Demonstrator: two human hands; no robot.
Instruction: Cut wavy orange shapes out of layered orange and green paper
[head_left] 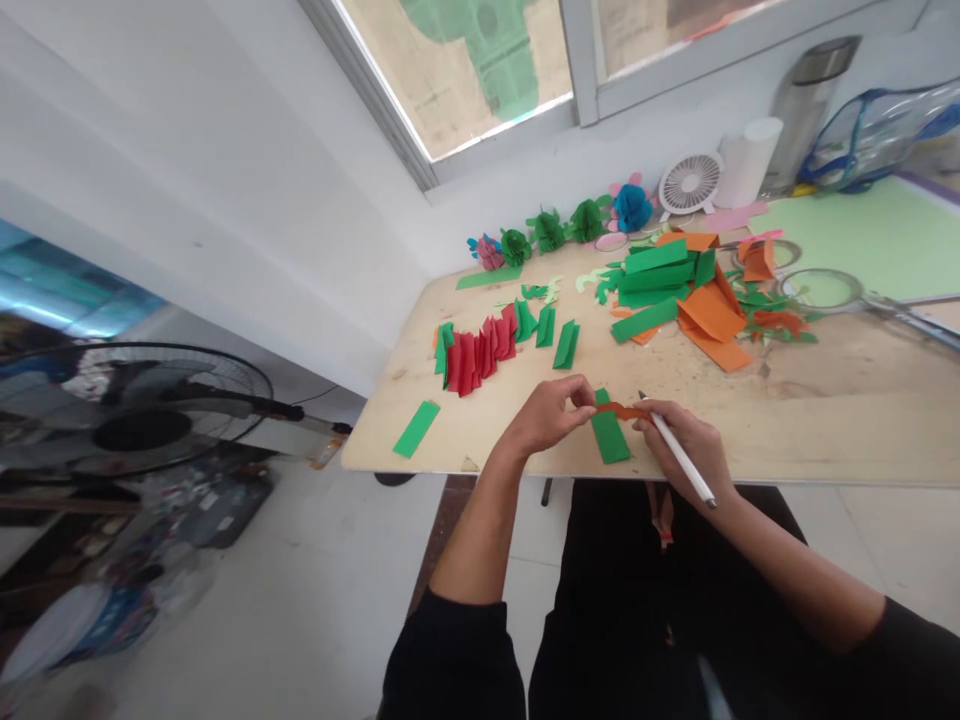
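A thin, wavy-edged orange paper strip (pixel 621 411) stretches between my two hands, above a green paper rectangle (pixel 611 438) near the table's front edge. My left hand (pixel 555 412) pinches the strip's left end between thumb and fingers. In my right hand (pixel 690 450) is a white pen (pixel 684 460), slanting across the fingers, and its fingertips also meet the strip's right end. Folded red paper pieces (pixel 480 352) stand in a row beyond my left hand, with folded green pieces (pixel 566 345) beside them. Another green rectangle (pixel 416 429) lies flat at the left.
Green paper strips (pixel 656 270) and orange folded paper (pixel 712 315) are heaped at the back right, near scissors (pixel 892 310). Paper pompoms (pixel 550 230) line the wall beside a small white fan (pixel 690 184) and a steel bottle (pixel 814 110). A large fan (pixel 150 425) stands left of the table (pixel 480 450).
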